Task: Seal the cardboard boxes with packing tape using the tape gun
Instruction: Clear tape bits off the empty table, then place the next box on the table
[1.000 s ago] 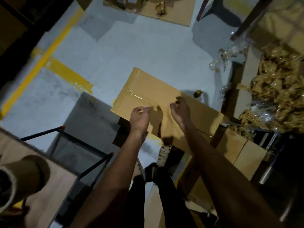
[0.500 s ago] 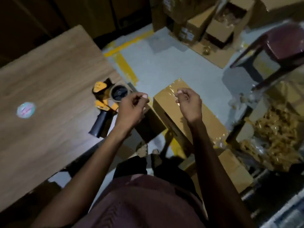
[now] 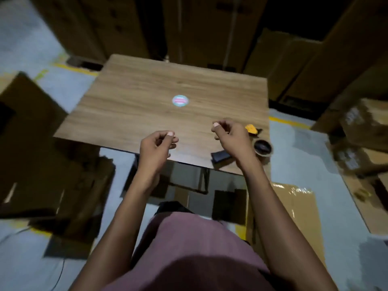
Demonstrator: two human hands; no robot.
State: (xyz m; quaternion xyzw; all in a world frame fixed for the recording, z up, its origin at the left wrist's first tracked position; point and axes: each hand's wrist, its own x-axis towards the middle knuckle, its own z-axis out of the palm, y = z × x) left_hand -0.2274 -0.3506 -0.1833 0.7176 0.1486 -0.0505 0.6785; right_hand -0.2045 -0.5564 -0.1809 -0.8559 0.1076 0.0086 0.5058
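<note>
Behind right hand (image 3: pixel 231 137), tape gun (image 3: pixel 255 141)

Table (image 3: pixel 130 97) stands ahead of the person; round sticker (image 3: pixel 180 100) lies near its middle; tape gun (image 3: pixel 260 143) lies at the table's near right corner, partly behind the right hand (image 3: pixel 228 135); left hand (image 3: pixel 155 145) hovers over the near edge; taped box (image 3: pixel 294 211) sits on the floor, lower right; stacked cartons (image 3: pixel 210 28) stand behind the table.
</note>
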